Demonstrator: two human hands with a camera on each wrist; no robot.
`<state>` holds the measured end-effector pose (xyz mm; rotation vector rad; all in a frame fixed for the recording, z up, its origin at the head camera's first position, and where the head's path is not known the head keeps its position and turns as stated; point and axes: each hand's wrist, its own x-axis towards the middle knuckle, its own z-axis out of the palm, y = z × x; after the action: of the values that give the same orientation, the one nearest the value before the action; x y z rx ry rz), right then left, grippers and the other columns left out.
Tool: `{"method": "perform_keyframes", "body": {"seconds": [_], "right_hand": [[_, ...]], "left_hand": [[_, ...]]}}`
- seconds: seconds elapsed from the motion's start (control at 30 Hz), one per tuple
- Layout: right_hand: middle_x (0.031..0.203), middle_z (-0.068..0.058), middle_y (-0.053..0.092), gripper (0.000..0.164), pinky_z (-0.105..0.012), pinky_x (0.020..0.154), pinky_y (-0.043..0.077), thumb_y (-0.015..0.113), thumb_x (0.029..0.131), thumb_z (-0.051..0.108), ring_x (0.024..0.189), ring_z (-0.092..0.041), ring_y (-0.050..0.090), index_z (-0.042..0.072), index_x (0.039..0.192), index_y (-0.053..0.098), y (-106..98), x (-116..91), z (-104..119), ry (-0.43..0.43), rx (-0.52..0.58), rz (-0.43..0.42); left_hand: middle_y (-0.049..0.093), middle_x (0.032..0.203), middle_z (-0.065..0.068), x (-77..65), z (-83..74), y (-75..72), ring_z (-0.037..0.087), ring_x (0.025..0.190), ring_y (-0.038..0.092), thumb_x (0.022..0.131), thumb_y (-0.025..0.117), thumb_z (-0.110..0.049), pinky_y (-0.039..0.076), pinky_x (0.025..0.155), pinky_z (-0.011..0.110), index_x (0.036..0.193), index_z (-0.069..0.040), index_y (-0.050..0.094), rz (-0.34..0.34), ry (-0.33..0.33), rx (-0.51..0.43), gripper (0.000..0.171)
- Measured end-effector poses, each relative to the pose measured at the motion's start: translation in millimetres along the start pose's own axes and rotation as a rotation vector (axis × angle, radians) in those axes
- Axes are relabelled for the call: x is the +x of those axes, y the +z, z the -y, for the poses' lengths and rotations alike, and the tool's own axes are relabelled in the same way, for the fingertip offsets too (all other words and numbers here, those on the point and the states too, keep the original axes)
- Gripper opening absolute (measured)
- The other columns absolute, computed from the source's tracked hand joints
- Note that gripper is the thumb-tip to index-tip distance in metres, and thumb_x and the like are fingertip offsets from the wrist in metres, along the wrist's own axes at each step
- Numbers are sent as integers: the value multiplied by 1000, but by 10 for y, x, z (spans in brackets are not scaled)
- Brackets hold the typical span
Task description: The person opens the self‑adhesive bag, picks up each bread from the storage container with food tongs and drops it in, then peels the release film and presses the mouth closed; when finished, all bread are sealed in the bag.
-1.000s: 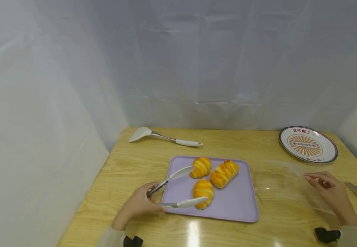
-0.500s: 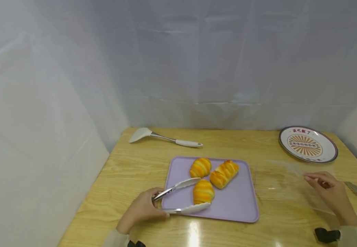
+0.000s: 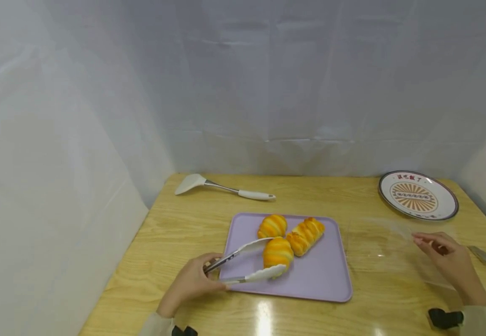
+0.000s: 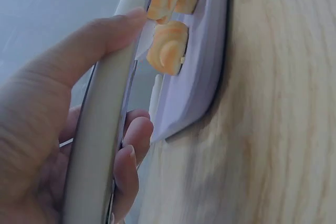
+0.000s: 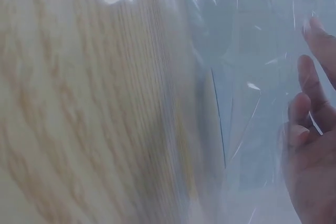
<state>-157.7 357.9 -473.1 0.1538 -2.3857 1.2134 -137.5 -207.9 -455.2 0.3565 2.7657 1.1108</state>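
My left hand holds a pair of tongs with white tips, thumb along the handle in the left wrist view. The tips straddle the front croissant-shaped bread, over a lilac tray. Behind it on the tray lie another striped croissant-shaped bread and a braided loaf. On the right, my right hand pinches the edge of a clear plastic bag that stretches toward the tray. Seen by the right wrist camera, that clear film covers much of the view.
A white-handled spatula lies at the back left of the wooden table. At the back right sits a patterned plate. A grey utensil lies by the right edge. White sheeting hangs behind and beside the table.
The tongs first came down toward me and their tips drew closer around the front bread. That bread has since shifted up and away from me in view. My right hand stays put.
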Motion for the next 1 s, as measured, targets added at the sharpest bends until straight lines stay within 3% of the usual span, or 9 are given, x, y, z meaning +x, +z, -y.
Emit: {"method": "perform_keyframes", "body": {"seconds": [0.33,0.57,0.83,1.0], "right_hand": [[95,29,59,17,-13,60,35,65,86,-11,72,4,43,1,95,74,-26,4,-12,-123,39,6],[96,29,56,24,-19,57,31,65,85,-12,69,0,38,7,95,76,-43,-7,-17,-169,22,38],[96,28,56,27,-21,56,30,65,83,-14,69,1,38,7,97,76,-53,-11,-40,-184,7,51],[97,28,55,28,-20,56,31,66,83,-13,70,1,39,9,97,77,-57,-13,-48,-185,2,58]], "left_hand": [[67,108,6,199,-267,77,13,84,53,64,90,-35,46,70,25,126,-13,64,5,17,-50,71],[59,81,5,363,-572,186,11,66,46,64,89,-37,42,54,23,129,-14,62,30,40,-80,74],[70,99,4,633,-963,430,12,79,54,64,88,-47,43,65,27,126,-18,65,11,118,45,73],[71,106,0,776,-1196,592,11,82,57,63,87,-50,45,67,27,127,-19,65,11,124,119,74]]}}
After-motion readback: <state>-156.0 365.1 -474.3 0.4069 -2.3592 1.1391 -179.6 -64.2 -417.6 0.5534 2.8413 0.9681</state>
